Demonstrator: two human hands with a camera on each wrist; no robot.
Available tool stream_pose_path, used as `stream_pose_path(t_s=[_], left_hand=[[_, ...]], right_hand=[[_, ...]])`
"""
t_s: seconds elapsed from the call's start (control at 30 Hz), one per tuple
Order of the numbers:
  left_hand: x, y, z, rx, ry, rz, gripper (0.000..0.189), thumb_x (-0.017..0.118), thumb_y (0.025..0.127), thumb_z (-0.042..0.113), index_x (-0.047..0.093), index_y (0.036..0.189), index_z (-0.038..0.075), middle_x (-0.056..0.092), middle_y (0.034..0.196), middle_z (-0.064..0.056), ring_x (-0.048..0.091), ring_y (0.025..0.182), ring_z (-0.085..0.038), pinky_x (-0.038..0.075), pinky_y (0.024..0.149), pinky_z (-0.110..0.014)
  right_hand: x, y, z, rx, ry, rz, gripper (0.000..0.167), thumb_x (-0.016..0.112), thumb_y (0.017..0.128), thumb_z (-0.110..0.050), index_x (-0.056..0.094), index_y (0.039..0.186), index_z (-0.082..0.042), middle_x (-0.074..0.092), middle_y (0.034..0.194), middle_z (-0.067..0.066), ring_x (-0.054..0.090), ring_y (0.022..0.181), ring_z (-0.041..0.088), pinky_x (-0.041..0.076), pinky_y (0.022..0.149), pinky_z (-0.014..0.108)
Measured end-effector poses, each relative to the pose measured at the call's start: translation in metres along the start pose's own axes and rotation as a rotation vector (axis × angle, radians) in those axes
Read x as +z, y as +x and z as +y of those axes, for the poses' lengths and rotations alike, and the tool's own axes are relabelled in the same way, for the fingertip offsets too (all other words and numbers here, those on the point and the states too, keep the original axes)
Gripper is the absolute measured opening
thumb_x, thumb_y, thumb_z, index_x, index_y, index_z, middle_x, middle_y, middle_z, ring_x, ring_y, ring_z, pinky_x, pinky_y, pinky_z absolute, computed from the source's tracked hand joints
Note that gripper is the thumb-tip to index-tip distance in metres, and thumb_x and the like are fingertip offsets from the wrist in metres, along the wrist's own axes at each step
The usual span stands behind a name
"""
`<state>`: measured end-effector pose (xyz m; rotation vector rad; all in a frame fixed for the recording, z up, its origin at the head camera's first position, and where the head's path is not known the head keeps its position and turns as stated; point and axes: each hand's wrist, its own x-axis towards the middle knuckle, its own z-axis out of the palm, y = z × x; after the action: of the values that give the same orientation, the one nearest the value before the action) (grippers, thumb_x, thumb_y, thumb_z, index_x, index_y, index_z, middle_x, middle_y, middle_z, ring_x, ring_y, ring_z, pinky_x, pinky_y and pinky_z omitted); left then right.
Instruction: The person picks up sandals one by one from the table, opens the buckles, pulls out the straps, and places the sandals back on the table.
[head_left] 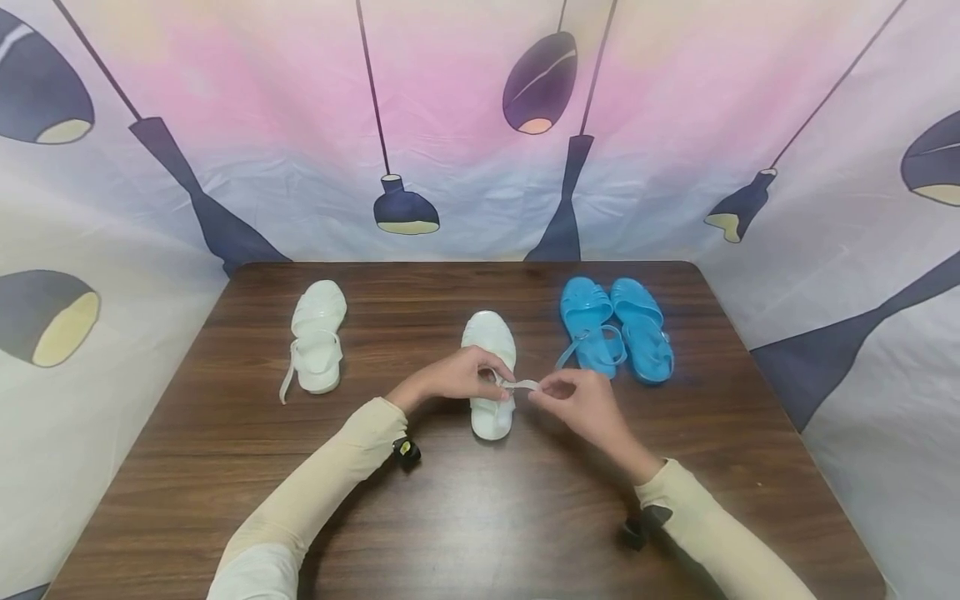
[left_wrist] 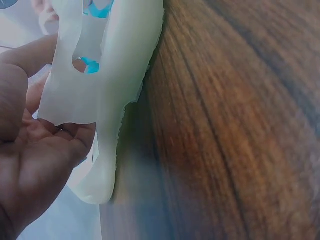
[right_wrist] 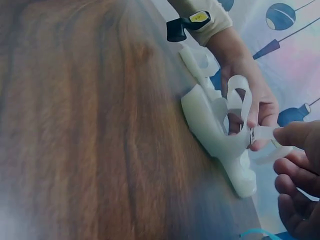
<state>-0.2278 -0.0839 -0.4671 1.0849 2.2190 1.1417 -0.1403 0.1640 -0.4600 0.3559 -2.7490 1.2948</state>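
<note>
A white sandal (head_left: pixel 489 333) lies sole-down mid-table, toe pointing to the back. From its left side my left hand (head_left: pixel 461 375) grips the strap by the small metal buckle (right_wrist: pixel 252 135), thumb and fingers on either side of the sandal's upper part. The thin strap (head_left: pixel 524 384) runs through the buckle and out to the right. My right hand (head_left: pixel 588 407) pinches its free end between thumb and forefinger. In the left wrist view, the sandal's pale side (left_wrist: pixel 125 50) stands close beside the left palm, fingertips partly hidden behind the strap.
Another white sandal (head_left: pixel 318 308) lies at the left, its strap hanging loose over the side. Two blue sandals (head_left: pixel 648 342) sit side by side at the back right, near the right hand. A patterned cloth (head_left: pixel 465 100) hangs behind the brown wooden table (head_left: pixel 465 517).
</note>
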Motion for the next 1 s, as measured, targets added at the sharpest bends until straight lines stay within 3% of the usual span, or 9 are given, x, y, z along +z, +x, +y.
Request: stream_pose_path(t_s=[0.23,0.43,0.6,0.7,0.87,1.0], left_hand=[[-0.002,-0.001,-0.001,0.012,-0.040,0.005,0.023,0.078,0.091,0.022,0.077,0.111,0.010,0.070,0.087,0.004,0.058,0.079,-0.008,0.050,0.073,-0.023],[-0.002,-0.001,-0.001,0.012,-0.046,0.021,0.025,0.075,0.094,0.021,0.076,0.115,0.009,0.073,0.099,0.002,0.060,0.087,-0.009,0.051,0.082,-0.025],[-0.005,-0.007,0.000,0.014,-0.024,0.049,0.033,0.071,0.097,0.019,0.068,0.126,0.003,0.072,0.115,-0.005,0.063,0.103,-0.013,0.052,0.091,-0.030],[-0.007,-0.012,0.002,0.010,-0.028,0.080,0.036,0.069,0.098,0.017,0.065,0.130,0.001,0.071,0.122,-0.009,0.064,0.112,-0.018,0.053,0.097,-0.033],[-0.011,-0.017,0.005,-0.012,-0.034,0.108,0.034,0.068,0.099,0.016,0.065,0.129,0.001,0.071,0.121,-0.010,0.066,0.113,-0.022,0.054,0.097,-0.034],[-0.011,-0.020,0.005,-0.030,-0.010,0.121,0.033,0.068,0.099,0.019,0.066,0.127,0.002,0.071,0.120,-0.009,0.066,0.111,-0.020,0.054,0.097,-0.032]], right_hand=[[0.001,0.001,0.007,0.070,-0.030,-0.169,0.019,0.086,0.084,-0.032,0.078,0.087,-0.015,0.068,0.068,-0.008,0.062,0.062,0.011,0.054,0.059,0.030],[0.004,0.005,0.012,0.110,-0.051,-0.319,0.018,0.084,0.085,-0.034,0.077,0.087,-0.017,0.068,0.071,-0.007,0.062,0.066,0.014,0.055,0.060,0.031],[0.003,0.011,0.011,0.085,-0.018,-0.430,0.022,0.082,0.088,-0.032,0.078,0.099,-0.014,0.073,0.081,-0.005,0.065,0.072,0.013,0.057,0.065,0.031],[0.001,0.016,0.009,0.078,-0.001,-0.422,0.023,0.079,0.090,-0.028,0.077,0.105,-0.012,0.075,0.088,-0.002,0.068,0.073,0.014,0.058,0.066,0.032],[0.005,0.024,0.005,0.071,-0.032,-0.332,0.020,0.072,0.095,-0.023,0.077,0.110,-0.010,0.076,0.098,0.003,0.067,0.078,0.014,0.058,0.071,0.033],[0.013,0.028,0.000,0.123,-0.004,-0.264,0.023,0.068,0.098,-0.025,0.076,0.115,-0.011,0.075,0.107,0.006,0.067,0.083,0.017,0.058,0.074,0.035]])
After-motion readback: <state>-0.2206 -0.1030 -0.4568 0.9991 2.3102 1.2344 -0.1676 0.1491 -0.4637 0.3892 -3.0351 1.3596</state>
